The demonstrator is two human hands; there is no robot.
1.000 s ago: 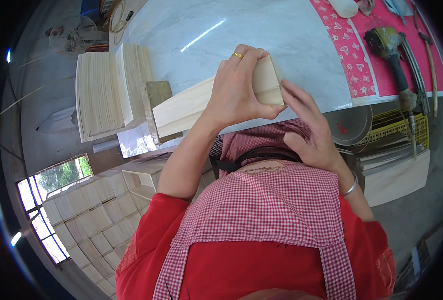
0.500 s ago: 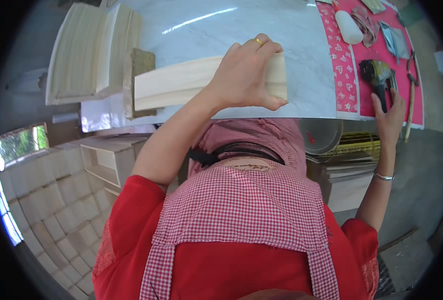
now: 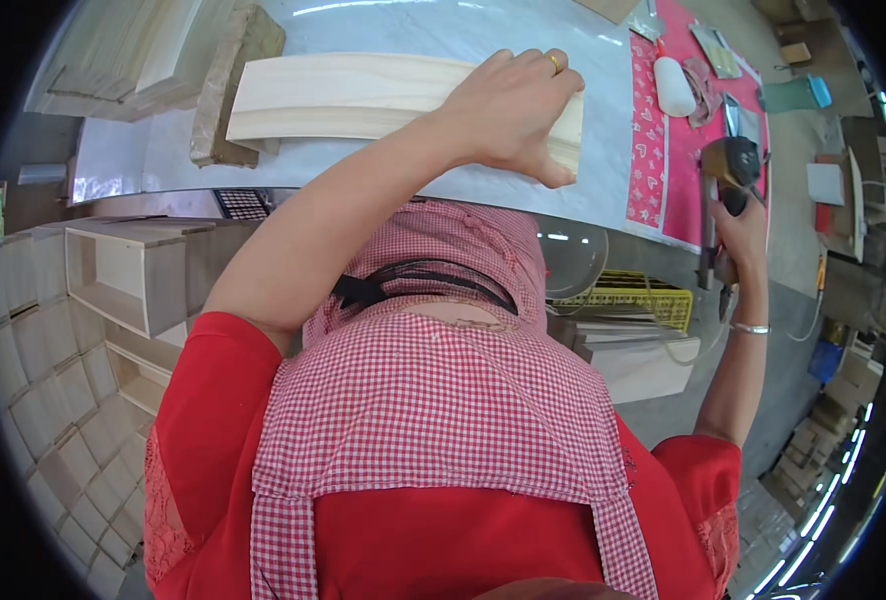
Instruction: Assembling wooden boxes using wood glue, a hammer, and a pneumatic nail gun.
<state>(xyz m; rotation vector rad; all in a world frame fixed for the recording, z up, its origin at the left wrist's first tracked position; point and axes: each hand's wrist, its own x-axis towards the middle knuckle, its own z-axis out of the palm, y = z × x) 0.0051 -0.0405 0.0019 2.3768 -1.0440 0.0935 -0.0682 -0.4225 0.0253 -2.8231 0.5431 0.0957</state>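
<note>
A long pale wooden piece lies on the table in front of me, with a ridge along its near side. My left hand is closed over its right end, thumb at the near edge and fingers at the far side. The piece's left end is against a brown wrapped block. At the table's right edge, my right hand is wrapped round the handle of a nail gun, whose dark head is raised above the pink cloth. The lower part of its grip is partly hidden by my fingers.
Stacked pale boards stand at the far left. On the pink cloth are a white bottle and a rag. Wooden boxes are piled below left; a yellow crate is under the table.
My right hand has closed round the nail gun and lifted it from the cloth, turning it. My left hand stays on the wooden piece. The whole view has swung to the right.
</note>
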